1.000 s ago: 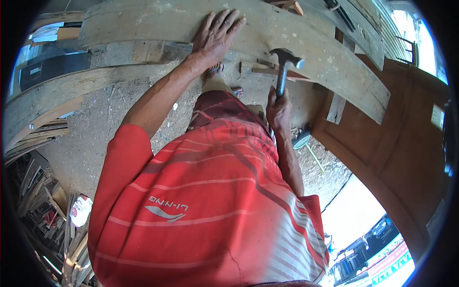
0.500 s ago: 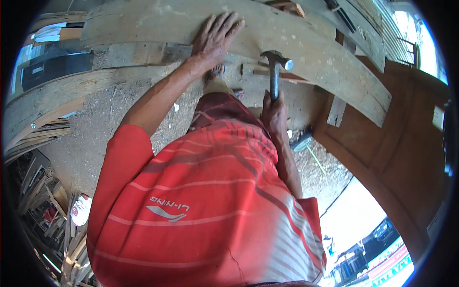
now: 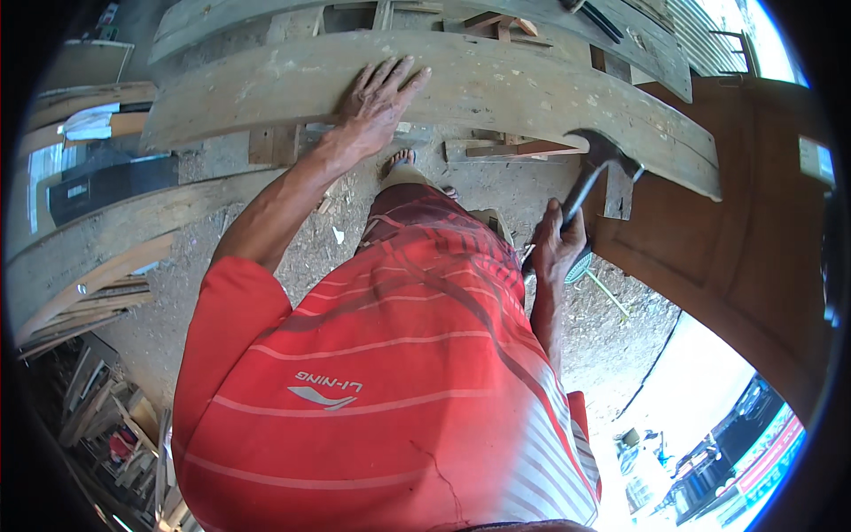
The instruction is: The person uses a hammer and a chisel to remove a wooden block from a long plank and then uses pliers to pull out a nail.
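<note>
Nearest of all, a red striped shirt [image 3: 381,390] is filling the lower middle of the view, with both bare forearms reaching up and away from it. Just past the shirt on the right, the right hand [image 3: 557,246] is closing tightly around the dark handle of a hammer [image 3: 592,168], the handle slanting up and to the right so that the metal head is sitting close beside the lower edge of a long curved wooden plank [image 3: 532,89]; whether the head is touching the wood is not clear. Below that hand, a small teal object [image 3: 581,266] is lying on the ground, partly hidden behind the wrist. Further out on the left, the left hand [image 3: 377,102] is lying open and flat, fingers spread, pressing on the top face of the same plank. Between the two arms, a bare foot [image 3: 399,164] is showing on the sawdust-strewn dirt floor [image 3: 292,257], just under the plank's near edge. Short wooden blocks [image 3: 496,146] are lying beneath the plank near the hammer. To the right, a brown panelled door [image 3: 736,239] is standing close by. Beyond the plank, a second curved plank [image 3: 248,13] is running across the top, and more curved boards [image 3: 97,239] are stacking up at the far left.
</note>
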`<state>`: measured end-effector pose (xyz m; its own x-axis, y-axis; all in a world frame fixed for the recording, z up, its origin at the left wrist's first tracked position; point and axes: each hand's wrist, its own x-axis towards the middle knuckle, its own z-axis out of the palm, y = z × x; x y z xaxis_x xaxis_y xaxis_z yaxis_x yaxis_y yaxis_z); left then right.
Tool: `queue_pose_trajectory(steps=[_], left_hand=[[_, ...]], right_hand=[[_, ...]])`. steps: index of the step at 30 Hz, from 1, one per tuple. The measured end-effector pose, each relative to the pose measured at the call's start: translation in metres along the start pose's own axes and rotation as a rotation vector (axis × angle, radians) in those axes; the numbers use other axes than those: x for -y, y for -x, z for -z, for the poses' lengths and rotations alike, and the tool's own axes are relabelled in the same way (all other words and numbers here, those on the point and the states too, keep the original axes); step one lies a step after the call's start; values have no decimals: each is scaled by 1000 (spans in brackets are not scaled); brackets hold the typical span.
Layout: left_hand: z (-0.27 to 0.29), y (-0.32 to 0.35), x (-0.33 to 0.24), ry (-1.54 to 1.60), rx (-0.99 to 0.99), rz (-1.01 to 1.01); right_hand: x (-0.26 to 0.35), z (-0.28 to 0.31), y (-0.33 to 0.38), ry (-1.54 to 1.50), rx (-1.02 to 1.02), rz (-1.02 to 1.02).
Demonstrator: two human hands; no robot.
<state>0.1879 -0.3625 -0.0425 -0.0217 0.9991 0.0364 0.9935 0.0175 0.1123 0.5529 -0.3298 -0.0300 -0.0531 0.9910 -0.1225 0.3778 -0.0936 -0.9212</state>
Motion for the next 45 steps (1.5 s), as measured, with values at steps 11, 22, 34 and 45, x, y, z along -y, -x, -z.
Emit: queue_pose_trajectory(steps=[11, 22, 34, 45], left_hand=[[152, -118, 69, 333, 494, -37], [152, -130, 65, 336, 387, 36], [140, -91, 75, 612, 519, 16], [116, -102, 94, 705, 674, -63]], right_hand=[[11, 35, 39, -170, -264, -22], [18, -4, 20, -83, -240, -240], [29, -28, 24, -213, -316, -184], [52, -44, 18, -229, -290, -211]])
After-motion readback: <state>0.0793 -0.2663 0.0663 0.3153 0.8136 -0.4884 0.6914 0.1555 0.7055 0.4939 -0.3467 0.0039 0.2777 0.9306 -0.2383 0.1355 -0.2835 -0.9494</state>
